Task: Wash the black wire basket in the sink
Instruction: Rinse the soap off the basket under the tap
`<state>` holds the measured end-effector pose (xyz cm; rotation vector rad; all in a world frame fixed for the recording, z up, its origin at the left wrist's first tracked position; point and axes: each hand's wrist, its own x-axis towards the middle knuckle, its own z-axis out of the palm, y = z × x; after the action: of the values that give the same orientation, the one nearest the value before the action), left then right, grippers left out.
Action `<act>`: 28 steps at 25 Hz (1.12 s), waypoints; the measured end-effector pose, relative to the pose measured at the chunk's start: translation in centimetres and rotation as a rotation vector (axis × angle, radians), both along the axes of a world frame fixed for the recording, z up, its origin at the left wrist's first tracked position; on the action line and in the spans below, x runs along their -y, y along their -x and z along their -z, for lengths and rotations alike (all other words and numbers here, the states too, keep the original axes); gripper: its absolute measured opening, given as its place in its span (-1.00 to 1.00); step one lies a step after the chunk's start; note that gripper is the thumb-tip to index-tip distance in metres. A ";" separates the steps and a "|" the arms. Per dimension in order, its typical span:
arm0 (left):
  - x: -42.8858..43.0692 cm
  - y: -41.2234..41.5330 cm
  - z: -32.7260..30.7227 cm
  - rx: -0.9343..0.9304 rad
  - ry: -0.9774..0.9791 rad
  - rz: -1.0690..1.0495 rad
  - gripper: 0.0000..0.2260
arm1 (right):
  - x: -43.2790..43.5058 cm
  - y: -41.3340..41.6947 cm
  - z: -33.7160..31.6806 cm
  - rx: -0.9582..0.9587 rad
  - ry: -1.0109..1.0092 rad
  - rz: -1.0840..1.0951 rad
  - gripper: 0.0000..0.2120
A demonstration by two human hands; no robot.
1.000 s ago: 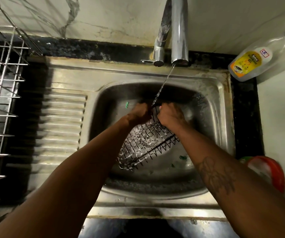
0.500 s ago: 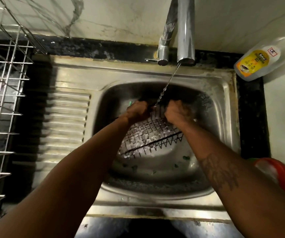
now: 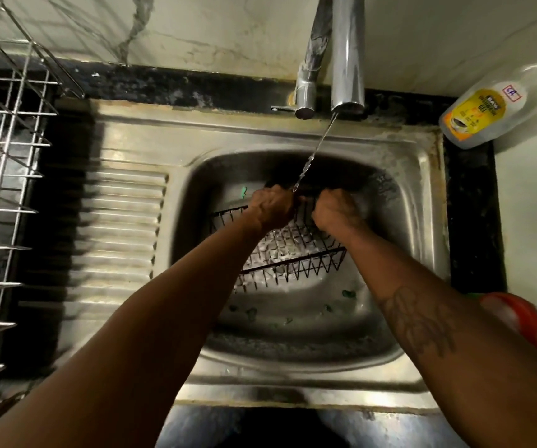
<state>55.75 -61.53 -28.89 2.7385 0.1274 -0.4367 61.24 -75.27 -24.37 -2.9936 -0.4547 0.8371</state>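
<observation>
**Rinse the far rim under the stream**

Your left hand (image 3: 272, 206) and right hand (image 3: 336, 210) are each clenched on the far rim of the black wire basket (image 3: 288, 253), inside the steel sink basin (image 3: 422, 221). Tilt it so the thin stream from the chrome tap (image 3: 347, 53) at 12 o'clock sweeps every wire. Compared with a second ago, the basket lies flatter.

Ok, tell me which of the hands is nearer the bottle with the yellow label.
Right. The right hand grips the basket's far rim on the side toward the bottle; the left hand grips farther away.
</observation>
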 end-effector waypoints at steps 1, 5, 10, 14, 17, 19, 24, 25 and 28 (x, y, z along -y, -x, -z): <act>0.6 -0.5 0.2 -0.006 0.058 0.009 -0.70 | -0.4 0.3 0.1 -0.028 -0.013 -0.019 -0.82; -0.5 -0.6 1.3 -0.071 0.213 -0.053 -0.79 | -1.0 1.5 0.3 -0.032 -0.068 -0.034 -0.79; -3.5 -0.6 0.6 -0.179 0.394 -0.270 -0.89 | -1.8 1.3 0.1 -0.008 -0.023 -0.103 -0.80; -4.1 -1.1 0.0 -0.278 0.423 -0.219 -0.87 | -1.7 0.8 0.2 0.002 0.011 -0.101 -0.83; -3.8 -1.3 -0.1 -0.189 0.308 -0.297 -0.86 | -1.1 0.1 0.1 0.068 -0.007 -0.150 -0.81; -2.7 -1.3 -0.3 -0.106 0.271 -0.329 -0.84 | -0.9 0.1 0.2 0.088 -0.035 -0.238 -0.72; -0.9 -1.6 -0.6 -0.060 0.317 -0.293 -0.80 | -0.2 -0.3 0.3 0.101 -0.118 -0.288 -0.74; -0.7 -1.7 -0.5 -0.056 0.307 -0.256 -0.79 | -0.1 -0.2 0.5 0.085 -0.144 -0.306 -0.76; -0.4 -1.1 -0.5 -0.051 0.304 -0.144 -0.82 | 0.3 -0.4 0.3 0.024 -0.128 -0.301 -0.74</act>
<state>56.87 -61.16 -28.44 2.4034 0.2483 -0.4464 61.64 -75.56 -24.64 -2.8606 -0.9397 0.7518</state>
